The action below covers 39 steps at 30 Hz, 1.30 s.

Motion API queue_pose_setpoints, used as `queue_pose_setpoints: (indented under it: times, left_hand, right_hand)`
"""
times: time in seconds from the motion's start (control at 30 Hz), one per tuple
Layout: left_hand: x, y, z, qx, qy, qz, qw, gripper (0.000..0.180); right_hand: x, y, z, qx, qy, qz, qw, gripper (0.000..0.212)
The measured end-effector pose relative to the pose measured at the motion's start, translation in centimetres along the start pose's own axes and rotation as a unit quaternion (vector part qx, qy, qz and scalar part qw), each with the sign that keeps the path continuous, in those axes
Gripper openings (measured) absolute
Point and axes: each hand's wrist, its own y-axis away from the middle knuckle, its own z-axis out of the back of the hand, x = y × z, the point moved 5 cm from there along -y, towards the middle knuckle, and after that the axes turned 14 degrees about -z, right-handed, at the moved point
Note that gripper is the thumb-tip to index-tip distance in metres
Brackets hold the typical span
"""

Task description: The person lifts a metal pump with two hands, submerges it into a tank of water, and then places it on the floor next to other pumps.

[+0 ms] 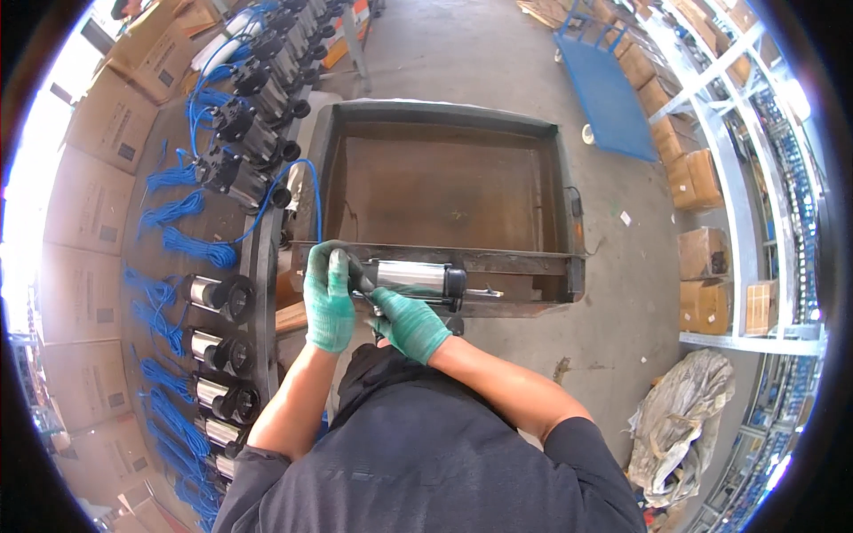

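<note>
A silver cylindrical pump (410, 278) with a black end lies sideways across the near edge of a metal tank (444, 109). My left hand (330, 302), in a green glove with dark fingers, curls round the left end of the pump. My right hand (410, 326), gloved alike, is closed at the same end, just below the cylinder. Fingers of both hands meet there and hide that end of the pump. A blue cable (317, 191) comes down beside my left hand from the row of pumps on the left.
Brown water (435, 186) stands in the tank. Several black-and-silver pumps (233, 178) and blue cable coils (200, 247) line the left side, beside stacked cartons (93, 200). At right are a blue cart (604, 102), metal shelving (737, 213) and a crumpled sack (684, 422).
</note>
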Motion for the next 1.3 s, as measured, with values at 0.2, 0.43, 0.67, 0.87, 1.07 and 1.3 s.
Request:
queue_pose_setpoints:
  times: [0.2, 0.43, 0.67, 0.87, 1.07, 1.3]
  left_hand:
    - [6.2, -0.9, 12.2, -0.25, 0.042, 0.221, 0.942, 0.04]
    - [13.8, -2.5, 18.9, -0.109, -0.091, 0.322, 0.936, 0.035]
    - [15.7, -4.1, 18.0, -0.002, -0.07, 0.38, 0.922, 0.033]
    - [16.0, -4.5, 18.1, 0.032, -0.069, 0.385, 0.92, 0.033]
    - [16.3, -4.6, 18.1, 0.076, -0.093, 0.37, 0.921, 0.035]
    - [16.8, -4.6, 18.0, 0.093, -0.115, 0.376, 0.915, 0.037]
  right_hand:
    - [5.6, 1.6, 4.5, -0.126, 0.264, 0.175, 0.94, 0.037]
    - [1.9, -1.3, 10.4, -0.16, 0.344, -0.037, 0.925, 0.035]
    - [1.5, -1.9, 10.3, -0.246, 0.308, 0.019, 0.919, 0.015]
    - [1.7, -2.0, 10.3, -0.252, 0.299, 0.007, 0.92, 0.012]
    - [2.0, -2.1, 10.2, -0.259, 0.302, 0.017, 0.917, 0.01]
    - [2.3, -2.3, 9.9, -0.278, 0.31, 0.04, 0.908, 0.011]
